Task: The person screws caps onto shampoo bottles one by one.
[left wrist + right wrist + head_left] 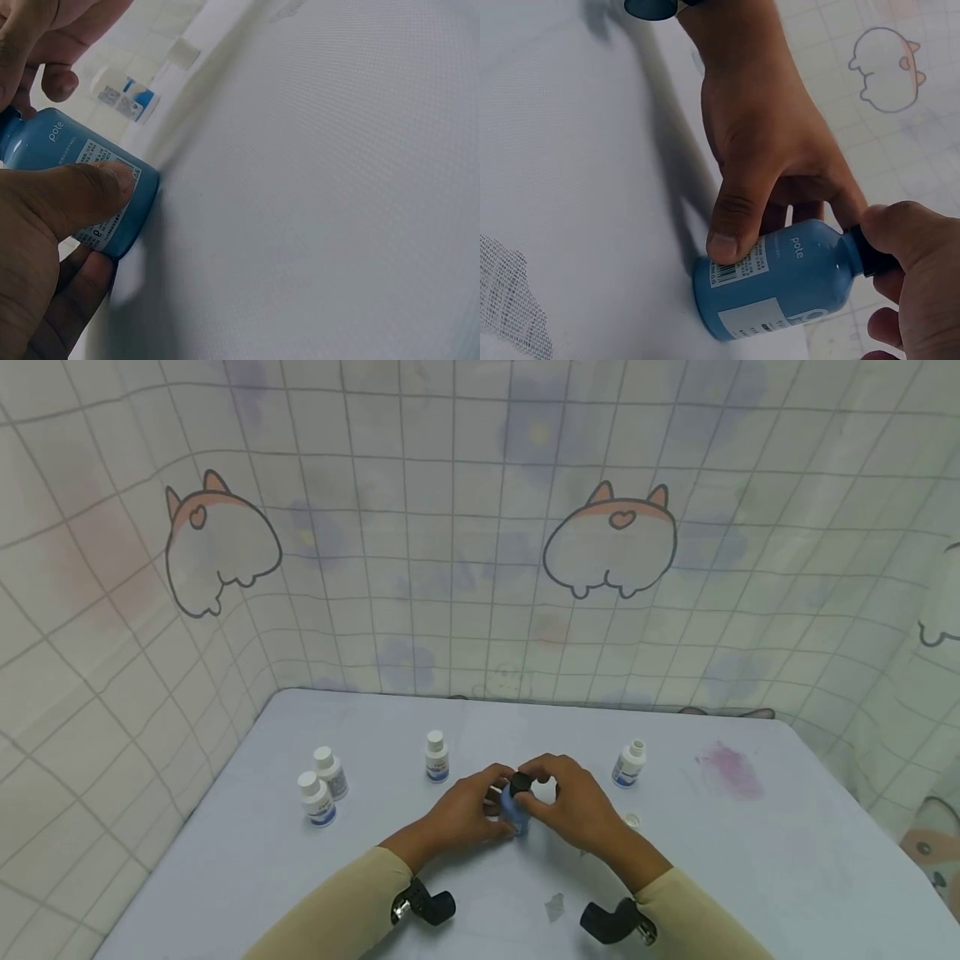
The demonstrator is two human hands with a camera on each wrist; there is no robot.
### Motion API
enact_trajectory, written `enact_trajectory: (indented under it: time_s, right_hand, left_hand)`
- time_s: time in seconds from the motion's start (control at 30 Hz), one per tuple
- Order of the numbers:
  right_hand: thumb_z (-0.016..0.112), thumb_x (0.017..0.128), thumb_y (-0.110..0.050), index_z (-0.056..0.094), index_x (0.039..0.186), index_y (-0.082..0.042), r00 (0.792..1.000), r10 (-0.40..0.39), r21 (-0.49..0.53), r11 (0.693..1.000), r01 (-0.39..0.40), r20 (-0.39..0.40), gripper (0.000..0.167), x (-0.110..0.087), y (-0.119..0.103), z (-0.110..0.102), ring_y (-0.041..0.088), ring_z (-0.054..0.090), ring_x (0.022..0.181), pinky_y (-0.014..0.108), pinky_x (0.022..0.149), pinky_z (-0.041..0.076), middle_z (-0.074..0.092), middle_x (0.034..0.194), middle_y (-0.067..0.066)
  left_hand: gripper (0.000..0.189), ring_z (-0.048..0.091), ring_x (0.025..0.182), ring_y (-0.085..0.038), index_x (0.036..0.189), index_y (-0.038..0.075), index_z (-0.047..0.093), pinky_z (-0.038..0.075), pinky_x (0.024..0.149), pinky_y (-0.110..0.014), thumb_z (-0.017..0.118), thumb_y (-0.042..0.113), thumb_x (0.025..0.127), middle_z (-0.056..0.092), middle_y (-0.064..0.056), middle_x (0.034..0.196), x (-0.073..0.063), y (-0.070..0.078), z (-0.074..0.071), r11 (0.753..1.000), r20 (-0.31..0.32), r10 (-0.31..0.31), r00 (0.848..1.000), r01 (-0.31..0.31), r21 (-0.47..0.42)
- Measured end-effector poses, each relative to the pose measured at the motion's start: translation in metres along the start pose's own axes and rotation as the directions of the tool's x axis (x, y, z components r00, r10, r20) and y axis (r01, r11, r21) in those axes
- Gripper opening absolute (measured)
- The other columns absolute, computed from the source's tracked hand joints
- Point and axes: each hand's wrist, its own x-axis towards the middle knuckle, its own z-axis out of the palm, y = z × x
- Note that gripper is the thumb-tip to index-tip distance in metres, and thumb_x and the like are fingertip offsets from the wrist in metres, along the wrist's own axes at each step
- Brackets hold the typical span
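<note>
Head view, hands: two; the left hand (463,814) grips the body of the blue bottle (514,814), the right hand (570,797) pinches its black cap (520,782).
Head view, blue bottle: one, near the table's middle, between the hands, black cap at its neck.
Head view, white bottles: four, upright; a close pair at left (316,799) (330,773), one behind the left hand (437,757), one open-necked beyond the right hand (628,764).
Head view, white cap: one (632,820), partly hidden by the right wrist.
Head view, wrist cameras: two, black (433,903) (617,922).
Head view, table: pale white (750,860), with one pink stain (731,770) and one grey patch (554,907).
Head view, room: a grid-patterned curtain (420,527) behind and at both sides, two whole animal drawings on its back and left.
Left wrist view, detail: the left thumb lies across a printed label (112,191); "pote" reads on the bottle; two square codes show on a white bottle.
Right wrist view, detail: a barcode under the left thumb, and a second white panel (754,319), unseen from the left wrist.
</note>
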Motion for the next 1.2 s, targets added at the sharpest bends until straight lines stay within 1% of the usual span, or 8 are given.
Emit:
enact_trajectory:
  time_s: [0.13, 0.23, 0.43, 0.53, 0.87, 0.97, 1.07, 1.2]
  right_hand:
    - [0.087, 0.085, -0.029, 0.068, 0.114, -0.019, 0.999, 0.036, 0.001, 0.999, -0.036, -0.017, 0.036, 0.0014, 0.0007, 0.0022, 0.022, 0.062, 0.101, 0.036, 0.082, 0.053, 0.064, 0.104, -0.007]
    - [0.087, 0.085, -0.032, 0.067, 0.12, -0.017, 0.999, 0.046, -0.006, 0.999, -0.046, -0.014, 0.043, 0.0012, 0.0014, 0.0028, 0.02, 0.061, 0.106, 0.036, 0.084, 0.054, 0.064, 0.108, -0.005]
    - [0.082, 0.09, -0.026, 0.065, 0.132, -0.018, 1.0, 0.004, 0.012, 1.0, -0.004, -0.003, 0.046, -0.0026, 0.0027, 0.0019, 0.021, 0.059, 0.095, 0.03, 0.073, 0.052, 0.065, 0.12, -0.001]
    - [0.08, 0.092, -0.023, 0.067, 0.129, -0.02, 1.0, -0.008, 0.018, 1.0, 0.008, 0.003, 0.039, -0.0029, 0.0036, 0.0014, 0.023, 0.059, 0.089, 0.029, 0.07, 0.05, 0.065, 0.117, -0.002]
    - [0.083, 0.089, -0.031, 0.068, 0.113, -0.022, 0.999, 0.036, 0.05, 0.998, -0.037, 0.007, 0.03, 0.0011, 0.0052, 0.0, 0.023, 0.061, 0.106, 0.039, 0.086, 0.053, 0.063, 0.108, -0.007]
    - [0.082, 0.089, -0.034, 0.066, 0.124, -0.02, 1.0, 0.018, -0.003, 1.0, -0.018, 0.009, 0.041, 0.0005, 0.0057, -0.0008, 0.02, 0.06, 0.112, 0.042, 0.091, 0.054, 0.063, 0.114, -0.005]
    - [0.08, 0.091, -0.032, 0.061, 0.136, -0.019, 1.0, -0.026, -0.034, 0.999, 0.027, 0.007, 0.051, -0.001, 0.0069, -0.0023, 0.018, 0.058, 0.117, 0.039, 0.09, 0.055, 0.062, 0.124, -0.003]
    - [0.075, 0.095, -0.019, 0.063, 0.137, -0.02, 0.992, -0.13, -0.014, 0.991, 0.13, -0.001, 0.044, -0.002, 0.008, -0.0047, 0.018, 0.058, 0.114, 0.033, 0.078, 0.054, 0.062, 0.13, -0.003]
  left_hand:
    - [0.073, 0.065, 0.113, -0.013, 0.142, 0.022, 0.05, 0.054, 0.089, -0.018, 0.09, 0.017, 0.081, 0.061, -0.006, 0.134, 0.0003, 0.0, 0.0006, 1.0, 0.001, -0.008, 1.0, 0.008, -0.001]
    - [0.073, 0.065, 0.113, -0.013, 0.143, 0.022, 0.05, 0.054, 0.089, -0.018, 0.089, 0.017, 0.082, 0.061, -0.006, 0.135, 0.0001, -0.0002, 0.001, 1.0, 0.001, -0.012, 1.0, 0.012, -0.005]
    - [0.074, 0.065, 0.113, -0.012, 0.143, 0.023, 0.049, 0.054, 0.089, -0.018, 0.09, 0.017, 0.082, 0.06, -0.004, 0.135, 0.0, -0.0017, 0.0014, 1.0, 0.001, -0.019, 1.0, 0.019, -0.007]
    - [0.074, 0.065, 0.113, -0.013, 0.143, 0.023, 0.049, 0.054, 0.089, -0.018, 0.09, 0.017, 0.081, 0.061, -0.004, 0.134, 0.0, -0.0018, 0.0013, 1.0, 0.001, -0.019, 1.0, 0.019, -0.009]
    - [0.072, 0.065, 0.113, -0.013, 0.142, 0.023, 0.05, 0.054, 0.089, -0.018, 0.089, 0.016, 0.082, 0.061, -0.005, 0.134, 0.0001, 0.0, 0.0011, 1.0, 0.002, -0.011, 1.0, 0.011, -0.026]
    - [0.073, 0.065, 0.113, -0.013, 0.143, 0.022, 0.049, 0.054, 0.089, -0.017, 0.089, 0.015, 0.082, 0.061, -0.006, 0.134, 0.0002, 0.0007, 0.0013, 1.0, 0.001, -0.007, 1.0, 0.007, -0.027]
    - [0.074, 0.065, 0.113, -0.013, 0.143, 0.021, 0.049, 0.054, 0.089, -0.017, 0.089, 0.015, 0.082, 0.061, -0.006, 0.134, 0.0002, -0.0001, 0.0012, 1.0, 0.001, -0.006, 1.0, 0.006, -0.026]
    - [0.074, 0.065, 0.114, -0.013, 0.144, 0.022, 0.049, 0.054, 0.089, -0.017, 0.089, 0.016, 0.082, 0.061, -0.006, 0.134, 0.0004, -0.0014, 0.0005, 1.0, 0.003, -0.003, 1.0, 0.003, -0.021]
